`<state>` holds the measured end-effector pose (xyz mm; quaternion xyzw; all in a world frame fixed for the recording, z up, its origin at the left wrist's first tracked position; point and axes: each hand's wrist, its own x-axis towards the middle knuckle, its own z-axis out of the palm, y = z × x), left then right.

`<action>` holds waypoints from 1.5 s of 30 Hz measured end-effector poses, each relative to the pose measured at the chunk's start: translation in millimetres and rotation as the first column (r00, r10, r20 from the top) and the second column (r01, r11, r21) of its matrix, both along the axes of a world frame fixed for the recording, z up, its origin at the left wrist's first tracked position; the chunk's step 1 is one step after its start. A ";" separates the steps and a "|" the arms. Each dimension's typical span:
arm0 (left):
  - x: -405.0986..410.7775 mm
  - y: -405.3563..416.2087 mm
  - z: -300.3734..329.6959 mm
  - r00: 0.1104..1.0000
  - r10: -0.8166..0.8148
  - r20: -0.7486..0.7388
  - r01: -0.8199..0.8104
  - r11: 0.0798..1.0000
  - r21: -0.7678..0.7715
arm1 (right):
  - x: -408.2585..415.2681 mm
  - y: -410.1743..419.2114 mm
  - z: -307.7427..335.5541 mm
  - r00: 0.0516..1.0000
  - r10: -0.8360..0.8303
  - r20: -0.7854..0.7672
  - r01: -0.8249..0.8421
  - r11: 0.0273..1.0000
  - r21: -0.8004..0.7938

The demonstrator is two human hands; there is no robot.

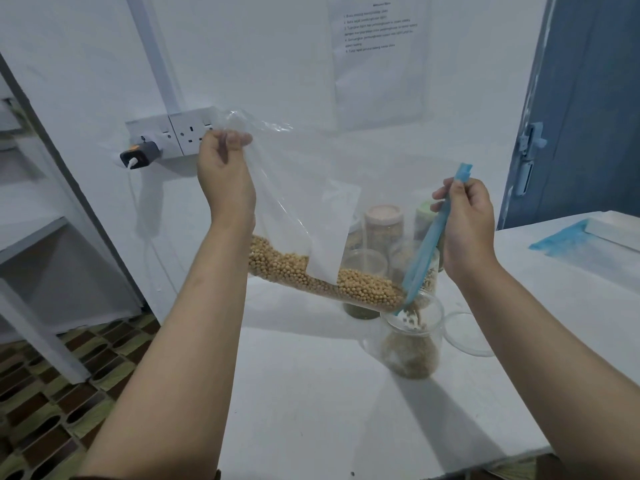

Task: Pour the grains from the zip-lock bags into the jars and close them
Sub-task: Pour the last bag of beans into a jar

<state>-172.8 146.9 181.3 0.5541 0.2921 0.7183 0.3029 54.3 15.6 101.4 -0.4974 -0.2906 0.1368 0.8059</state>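
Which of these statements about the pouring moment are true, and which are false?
1. The left hand grips the bag by a raised corner. True.
2. The right hand is empty. False: it pinches the blue zip strip.
3. Grains fall into the open jar. True.
4. That jar is already closed. False: it has no lid on; a clear lid lies beside it.
5. Other jars stand behind. True.
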 end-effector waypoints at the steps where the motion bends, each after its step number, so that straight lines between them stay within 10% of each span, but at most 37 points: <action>1: 0.4 -0.8 -0.4 1.000 0.001 -0.002 -0.001 1.000 -0.003 | -1.0 -0.2 -0.7 1.000 0.001 0.004 -0.001 1.000 0.001; 45: 16.5 -23.6 14.1 0.998 -0.037 -0.060 0.039 0.998 0.039 | -1.7 -34.2 -1.7 0.963 -0.145 0.228 0.149 0.989 0.001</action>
